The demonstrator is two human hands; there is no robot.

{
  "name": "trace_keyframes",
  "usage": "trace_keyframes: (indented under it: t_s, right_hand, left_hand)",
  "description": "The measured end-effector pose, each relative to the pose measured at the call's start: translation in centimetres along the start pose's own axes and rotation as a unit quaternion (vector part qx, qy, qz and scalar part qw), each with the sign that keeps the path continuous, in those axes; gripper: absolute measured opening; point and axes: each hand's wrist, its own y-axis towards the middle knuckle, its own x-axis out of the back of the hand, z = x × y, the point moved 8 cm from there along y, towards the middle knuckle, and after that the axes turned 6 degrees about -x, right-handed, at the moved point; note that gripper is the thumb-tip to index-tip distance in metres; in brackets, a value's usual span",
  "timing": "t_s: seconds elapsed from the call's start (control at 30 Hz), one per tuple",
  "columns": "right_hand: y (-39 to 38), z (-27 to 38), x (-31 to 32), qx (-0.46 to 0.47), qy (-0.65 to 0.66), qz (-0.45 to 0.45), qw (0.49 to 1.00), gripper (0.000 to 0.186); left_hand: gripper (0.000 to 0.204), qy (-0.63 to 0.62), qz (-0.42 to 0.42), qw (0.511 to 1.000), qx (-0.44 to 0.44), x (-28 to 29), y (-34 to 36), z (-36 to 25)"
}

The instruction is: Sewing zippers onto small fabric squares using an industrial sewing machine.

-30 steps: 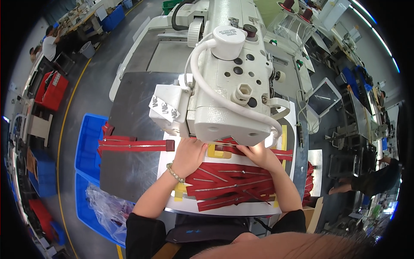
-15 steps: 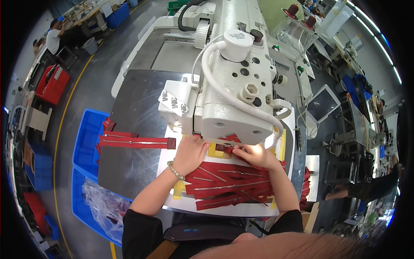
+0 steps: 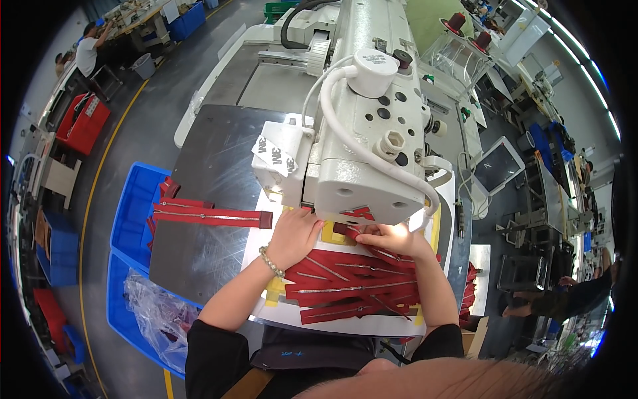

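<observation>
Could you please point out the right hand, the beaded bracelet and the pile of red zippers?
Right hand (image 3: 393, 239): head view, middle of the hand.
Beaded bracelet (image 3: 270, 263): head view, beads midway along.
Pile of red zippers (image 3: 355, 286): head view, top, near its centre.

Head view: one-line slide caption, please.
At a white sewing machine, the right hand grips a red strip, left hand alongside, red zippers spread nearer the wearer.

Gray floor (image 3: 133, 143) w/ yellow line (image 3: 81, 266) stretches along L. Benches (image 3: 137, 21) flank both sides; strip lights (image 3: 595, 87) glow upper R.
</observation>
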Motion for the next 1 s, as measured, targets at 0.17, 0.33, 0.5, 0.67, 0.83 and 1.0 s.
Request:
trace_keyframes:
  t_s: [0.17, 0.33, 0.5, 0.67, 0.83, 1.0]
  right_hand:
    - [0.7, 1.7, -0.4, 0.078, 0.026, -0.112, 0.99, 0.027]
    - [1.1, -0.9, -1.1, -0.012, 0.216, -0.075, 0.974, 0.019]
    - [-1.4, -0.9, 0.2, -0.036, -0.05, -0.049, 0.997, 0.019]
    - [-6.1, 1.1, 2.1, -0.071, -0.273, -0.234, 0.93, 0.02]
    - [-8.7, 5.5, 1.1, -0.108, -0.363, -0.247, 0.892, 0.014]
    - [-9.6, 9.8, 0.7, -0.011, -0.018, -0.097, 0.995, 0.02]
  left_hand:
    - [0.022, -0.003, 0.0, 1.0, 0.003, 0.2, 0.2, -0.2]
    - [0.021, 0.003, 0.062, 0.997, 0.039, 0.6, 0.6, -0.2]
    - [0.018, 0.034, 0.047, 0.998, 0.01, 1.1, 0.5, -0.5]
    - [0.013, 0.036, 0.046, 0.998, -0.018, 0.7, 0.6, -1.5]
    - [0.01, 0.007, 0.036, 0.999, -0.032, 1.1, 0.6, -2.1]
    - [0.012, -0.106, 0.025, 0.992, -0.06, 2.2, 0.9, -3.5]
